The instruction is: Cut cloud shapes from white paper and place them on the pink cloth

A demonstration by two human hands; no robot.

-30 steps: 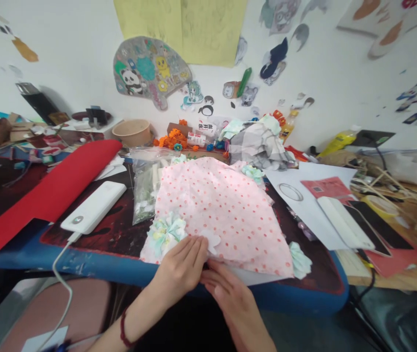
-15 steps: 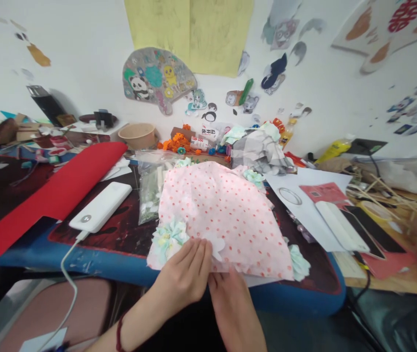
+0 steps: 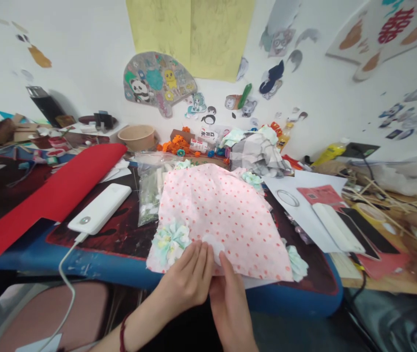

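Observation:
A pink cloth with red dots point(image 3: 223, 215) lies spread on the near part of the table. My left hand point(image 3: 188, 281) rests on its near edge, fingers together over a small white flower piece point(image 3: 215, 243). My right hand point(image 3: 228, 298) sits beside it, fingertips at the cloth's hem and partly under it. A pale green and white fabric flower point(image 3: 170, 240) lies on the cloth just left of my left hand. Whether the fingers pinch the white piece is hidden.
A white power bank point(image 3: 100, 209) with a cable lies at left beside a red felt sheet point(image 3: 50, 195). A plastic bag point(image 3: 150, 188), a grey checked cloth point(image 3: 258, 151), white papers point(image 3: 304, 205), a dark phone point(image 3: 368, 232) and sticks point(image 3: 381, 193) surround the cloth. The blue table edge point(image 3: 94, 269) runs in front.
Both hands have crept slightly forward on the cloth's near edge, and my left fingers now cover more of the white flower piece. The view has shifted a little.

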